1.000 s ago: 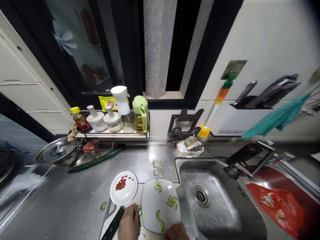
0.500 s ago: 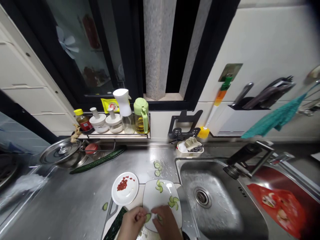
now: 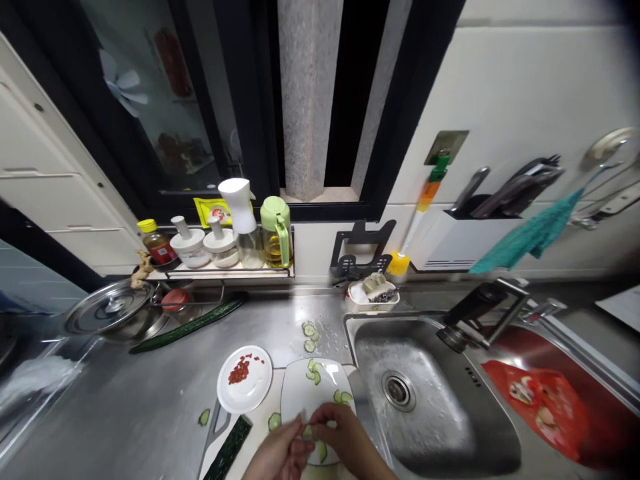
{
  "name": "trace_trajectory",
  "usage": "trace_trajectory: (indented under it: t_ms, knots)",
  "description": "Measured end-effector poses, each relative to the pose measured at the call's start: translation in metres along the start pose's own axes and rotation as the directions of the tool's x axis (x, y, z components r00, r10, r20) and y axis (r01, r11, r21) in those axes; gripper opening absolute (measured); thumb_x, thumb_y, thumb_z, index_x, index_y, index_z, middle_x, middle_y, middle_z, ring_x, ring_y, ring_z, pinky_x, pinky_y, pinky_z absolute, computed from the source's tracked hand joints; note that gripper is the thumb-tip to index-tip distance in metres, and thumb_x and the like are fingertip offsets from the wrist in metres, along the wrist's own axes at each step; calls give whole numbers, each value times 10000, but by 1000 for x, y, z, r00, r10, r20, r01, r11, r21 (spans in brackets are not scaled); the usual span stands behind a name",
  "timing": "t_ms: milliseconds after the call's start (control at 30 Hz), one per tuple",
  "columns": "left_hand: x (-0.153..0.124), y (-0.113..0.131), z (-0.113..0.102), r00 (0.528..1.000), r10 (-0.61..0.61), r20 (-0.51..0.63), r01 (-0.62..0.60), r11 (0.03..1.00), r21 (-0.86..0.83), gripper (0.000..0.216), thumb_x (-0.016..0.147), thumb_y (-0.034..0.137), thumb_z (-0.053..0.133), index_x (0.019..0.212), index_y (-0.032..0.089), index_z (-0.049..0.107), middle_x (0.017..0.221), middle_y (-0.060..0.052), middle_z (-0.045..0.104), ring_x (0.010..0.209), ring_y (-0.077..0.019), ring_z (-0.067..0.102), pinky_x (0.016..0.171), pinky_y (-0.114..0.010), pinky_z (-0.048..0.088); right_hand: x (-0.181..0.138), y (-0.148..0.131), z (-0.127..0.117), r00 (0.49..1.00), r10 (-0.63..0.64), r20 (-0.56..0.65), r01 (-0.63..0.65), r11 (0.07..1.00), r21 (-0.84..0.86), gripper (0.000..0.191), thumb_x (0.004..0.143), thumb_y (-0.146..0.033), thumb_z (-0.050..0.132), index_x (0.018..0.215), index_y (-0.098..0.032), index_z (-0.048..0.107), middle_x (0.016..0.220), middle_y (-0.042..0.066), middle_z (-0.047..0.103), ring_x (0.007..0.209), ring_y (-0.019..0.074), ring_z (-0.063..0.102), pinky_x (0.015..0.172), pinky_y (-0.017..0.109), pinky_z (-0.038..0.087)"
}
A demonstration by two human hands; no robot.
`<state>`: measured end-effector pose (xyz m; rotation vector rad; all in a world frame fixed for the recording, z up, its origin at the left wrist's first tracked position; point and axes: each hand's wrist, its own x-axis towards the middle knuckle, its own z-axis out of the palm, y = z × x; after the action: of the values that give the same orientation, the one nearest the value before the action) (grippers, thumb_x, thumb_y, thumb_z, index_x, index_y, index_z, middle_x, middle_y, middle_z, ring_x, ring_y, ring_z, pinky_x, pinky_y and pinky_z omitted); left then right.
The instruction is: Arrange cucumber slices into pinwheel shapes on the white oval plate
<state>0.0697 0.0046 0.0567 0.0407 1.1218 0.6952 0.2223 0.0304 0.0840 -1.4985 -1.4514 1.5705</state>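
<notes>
A whole cucumber (image 3: 187,325) lies at the back of the worktop (image 3: 160,400), with a loose slice (image 3: 204,417) nearer the front. Next come a cut cucumber (image 3: 229,450) on the cutting board (image 3: 258,435) and a round plate (image 3: 251,395) of red pieces. The left hand (image 3: 281,455) has its fingers curled beside a cucumber slice (image 3: 308,432) over the square plate (image 3: 295,392); the right hand (image 3: 343,437) bends its fingertips to that slice. Whether either grips it, I cannot tell. Further right is the sink (image 3: 425,393).
</notes>
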Motion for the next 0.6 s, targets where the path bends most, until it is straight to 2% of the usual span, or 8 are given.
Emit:
trace_trajectory:
  t_ms: [67,133,233,333,400,533,600]
  knots:
    - [0,-2,3,998,-42,50,48,992,-121,244,719,291,751,811,132,591,553,9,608,438,-32,515,424,-122,335,-3,-2,-4,1000,25,7,-25,1000,-12,111,611,-231,620,671,-177,697,659,-5,639,671,153,549,654,276,387]
    - [2,-2,3,994,-66,85,82,977,-195,186,705,177,754,800,99,614,566,4,612,444,-13,514,441,-103,362,-4,-3,-7,999,34,14,-34,999,-34,114,604,-233,629,667,-175,705,664,3,655,686,160,563,668,278,395]
    - [4,-2,1,996,-18,88,37,976,-214,268,607,89,800,831,64,654,544,19,606,416,5,485,461,-97,385,-2,1,-12,1000,17,12,-17,998,-64,125,612,-234,626,675,-168,711,678,20,675,701,170,578,677,282,407]
    - [6,-3,-2,996,63,64,-55,991,-123,416,460,127,875,821,79,673,567,18,635,419,0,488,460,-115,378,1,9,-14,1000,20,16,-18,989,-147,132,622,-192,591,678,-160,706,675,29,679,683,161,576,655,269,405]
    - [10,-5,-4,993,111,41,-110,993,-43,430,407,200,895,759,108,664,543,33,622,422,-6,483,453,-127,349,4,15,-14,999,27,18,-23,974,-223,144,627,-165,569,679,-151,703,667,34,678,660,150,568,636,257,398]
    - [24,-15,-14,964,265,11,-260,934,246,327,499,368,808,672,153,632,430,71,518,379,-34,410,401,-178,188,10,25,-11,1000,26,5,-23,945,-326,162,624,-126,551,687,-144,700,648,29,663,627,130,538,593,239,365]
    - [33,-21,-19,939,344,21,-326,868,374,271,540,384,743,638,168,612,436,73,512,395,-50,419,427,-195,217,12,28,-10,1000,29,1,-27,927,-375,183,613,-104,543,712,-146,692,628,17,649,597,120,521,559,233,339]
